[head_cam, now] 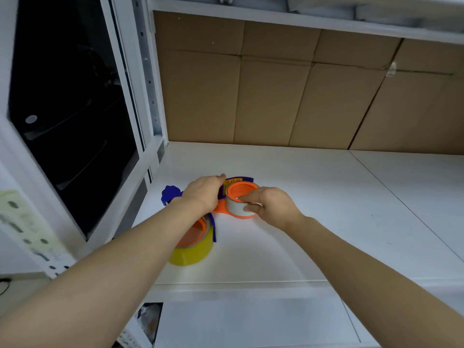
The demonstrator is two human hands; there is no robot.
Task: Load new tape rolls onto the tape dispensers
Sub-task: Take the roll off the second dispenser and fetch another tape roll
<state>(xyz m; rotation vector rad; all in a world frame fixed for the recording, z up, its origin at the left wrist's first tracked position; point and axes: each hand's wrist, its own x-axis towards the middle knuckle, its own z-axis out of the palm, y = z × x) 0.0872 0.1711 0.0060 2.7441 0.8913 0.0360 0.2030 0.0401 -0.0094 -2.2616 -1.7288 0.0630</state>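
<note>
I stood at a white shelf (331,202), brown cardboard panels (271,96) behind it, a dark window (70,101) at my left.

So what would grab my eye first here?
The bright orange hub mid-shelf, ringed by a pale roll that the right hand pinches while the left hand holds the blue dispenser. Nearer, under the left forearm, sits a yellow tape roll; brown cardboard lines the back.
</note>
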